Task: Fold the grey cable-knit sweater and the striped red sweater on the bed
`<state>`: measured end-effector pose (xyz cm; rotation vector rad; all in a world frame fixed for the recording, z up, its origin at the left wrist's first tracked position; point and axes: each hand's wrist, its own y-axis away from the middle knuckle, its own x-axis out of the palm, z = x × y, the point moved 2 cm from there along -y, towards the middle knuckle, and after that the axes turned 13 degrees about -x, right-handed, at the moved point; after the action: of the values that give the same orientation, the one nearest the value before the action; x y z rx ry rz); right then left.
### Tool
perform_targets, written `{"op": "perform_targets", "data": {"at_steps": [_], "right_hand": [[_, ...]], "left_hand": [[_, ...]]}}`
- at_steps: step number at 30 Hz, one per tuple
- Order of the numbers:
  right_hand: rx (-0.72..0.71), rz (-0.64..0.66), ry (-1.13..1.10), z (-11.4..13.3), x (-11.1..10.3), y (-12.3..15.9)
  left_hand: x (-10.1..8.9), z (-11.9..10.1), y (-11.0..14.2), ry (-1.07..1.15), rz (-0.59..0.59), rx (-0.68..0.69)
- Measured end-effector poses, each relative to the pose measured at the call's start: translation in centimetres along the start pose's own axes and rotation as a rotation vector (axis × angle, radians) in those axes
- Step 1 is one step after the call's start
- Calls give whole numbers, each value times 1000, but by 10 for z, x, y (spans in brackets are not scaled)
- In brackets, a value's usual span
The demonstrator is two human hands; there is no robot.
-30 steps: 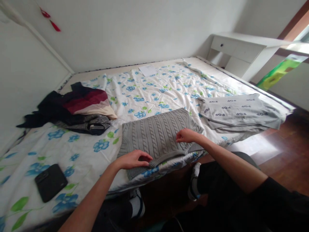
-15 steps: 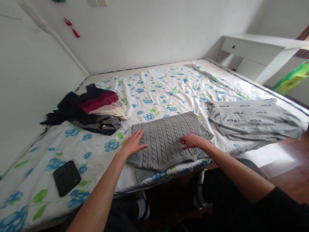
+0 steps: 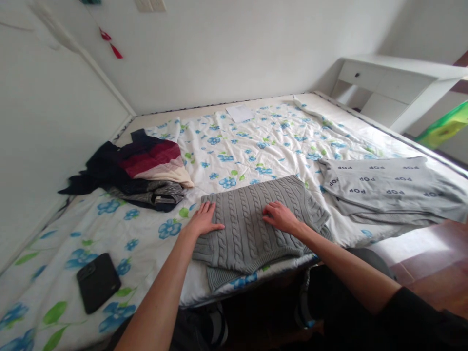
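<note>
Left hand [image 3: 204, 220]: open, palm down, fingers spread
Right hand [image 3: 281, 218]: open, palm down, fingers slightly curled

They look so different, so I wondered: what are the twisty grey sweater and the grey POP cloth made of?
The grey cable-knit sweater looks like matte knitted yarn, since its twisted ropes show rows of stitches; wool or acrylic, I can't tell which. The grey POP cloth looks like thin, soft fabric, perhaps cotton jersey, with a smooth surface, printed dark letters and floppy folds.
</note>
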<state>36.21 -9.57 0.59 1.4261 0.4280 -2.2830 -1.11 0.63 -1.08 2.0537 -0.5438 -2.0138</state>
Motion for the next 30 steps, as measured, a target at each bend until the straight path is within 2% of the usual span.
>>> {"op": "perform_targets", "data": {"at_steps": [2, 5, 9, 16, 18, 20, 22, 25, 28, 30], "right_hand": [[-45, -82, 47, 4, 6, -7], [-18, -117, 83, 11, 15, -23], [35, -62, 79, 31, 28, -62], [-97, 16, -66, 103, 61, -154], [-105, 63, -73, 115, 71, -167], [-113, 88, -63, 116, 77, -171], [-131, 93, -54, 104, 76, -168], [-118, 108, -23, 62, 60, -152], [-47, 133, 20, -6, 31, -121], [66, 120, 39, -61, 9, -91]], "left_hand": [[0, 1, 1, 11, -5, 32], [2, 6, -3, 33, 16, 40], [9, 10, -9, 45, 40, 11], [15, 6, 0, 89, 45, -40], [15, 6, 3, 115, 51, -35], [16, 6, 3, 128, 49, -38], [17, 9, 2, 127, 35, -75], [18, 15, 0, 122, 33, -204], [19, 21, -2, 149, 65, -267], [20, 24, -3, 167, 70, -256]]}}
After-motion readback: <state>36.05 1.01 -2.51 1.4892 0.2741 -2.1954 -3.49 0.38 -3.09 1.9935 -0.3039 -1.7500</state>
